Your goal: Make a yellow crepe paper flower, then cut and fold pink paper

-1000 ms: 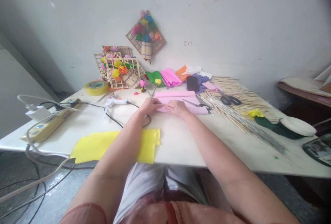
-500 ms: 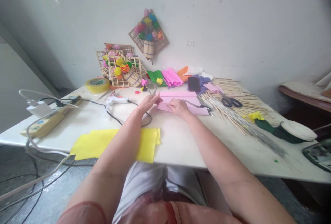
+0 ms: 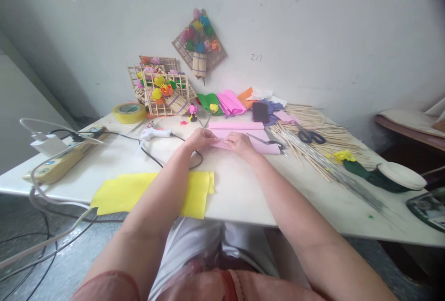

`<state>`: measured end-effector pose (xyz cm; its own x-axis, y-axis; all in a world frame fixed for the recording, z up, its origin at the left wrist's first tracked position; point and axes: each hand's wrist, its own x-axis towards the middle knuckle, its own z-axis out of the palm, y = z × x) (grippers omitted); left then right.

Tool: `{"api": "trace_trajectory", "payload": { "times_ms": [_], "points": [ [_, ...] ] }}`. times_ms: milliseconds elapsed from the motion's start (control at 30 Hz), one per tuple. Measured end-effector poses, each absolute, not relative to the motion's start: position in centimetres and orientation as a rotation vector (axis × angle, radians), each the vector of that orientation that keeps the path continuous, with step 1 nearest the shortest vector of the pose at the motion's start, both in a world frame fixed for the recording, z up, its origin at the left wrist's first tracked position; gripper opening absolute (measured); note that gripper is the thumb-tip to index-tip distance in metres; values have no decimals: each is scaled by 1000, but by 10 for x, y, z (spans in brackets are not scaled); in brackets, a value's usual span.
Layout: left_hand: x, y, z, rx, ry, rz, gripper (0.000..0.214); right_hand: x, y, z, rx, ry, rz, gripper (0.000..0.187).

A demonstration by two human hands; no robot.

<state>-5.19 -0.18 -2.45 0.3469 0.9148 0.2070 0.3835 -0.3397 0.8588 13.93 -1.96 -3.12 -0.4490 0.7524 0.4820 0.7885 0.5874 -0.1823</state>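
Observation:
A folded pink sheet (image 3: pixel 243 130) lies on the white table (image 3: pixel 243 189) in front of me. My left hand (image 3: pixel 200 138) rests on its near left corner with the fingers curled and pinching the edge. Right beside it, my right hand (image 3: pixel 239 144) presses down on the sheet's near edge, its fingers bent onto the paper. The two hands almost touch. A yellow sheet (image 3: pixel 139 193) lies under my left forearm at the table's near edge. Small scissors (image 3: pixel 266 141) lie just right of my right hand.
A glue gun (image 3: pixel 153 133) with a black cord, a yellow tape roll (image 3: pixel 130 112) and a power strip (image 3: pixel 55 164) lie left. Wooden flower frames (image 3: pixel 167 87) lean on the wall. Wooden sticks (image 3: pixel 320 134), black scissors (image 3: pixel 309 136), a phone (image 3: pixel 260 112) and coloured sheets (image 3: pixel 227 103) lie behind and right.
My left hand lifted a little off the pink sheet's corner half a second ago and has come back down onto the edge, close to my right hand. The view shifted slightly.

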Motion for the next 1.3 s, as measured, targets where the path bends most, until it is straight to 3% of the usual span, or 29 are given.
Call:
{"api": "trace_trajectory", "payload": {
  "times_ms": [300, 667, 967, 1200, 1300],
  "points": [
    [-44, -2, -20, 2249, 1382, 1001, 29, 135, -19, -29, -1309, -2254, -155, 25],
    [-46, 4, -27, 2193, 1218, 958, 48, 136, -19, -31, -1259, -2312, -167, 25],
    [-49, 2, -23, 2193, 1205, 825, 33, 138, -18, -33, -1272, -2322, -168, 25],
    [-33, -7, -13, 2490, 1746, 731, 29, 132, -18, -31, -1391, -2262, -248, 25],
    [-29, -10, -13, 2514, 1701, 740, 29, 132, -20, -30, -1442, -2261, -267, 26]
  ]
}}
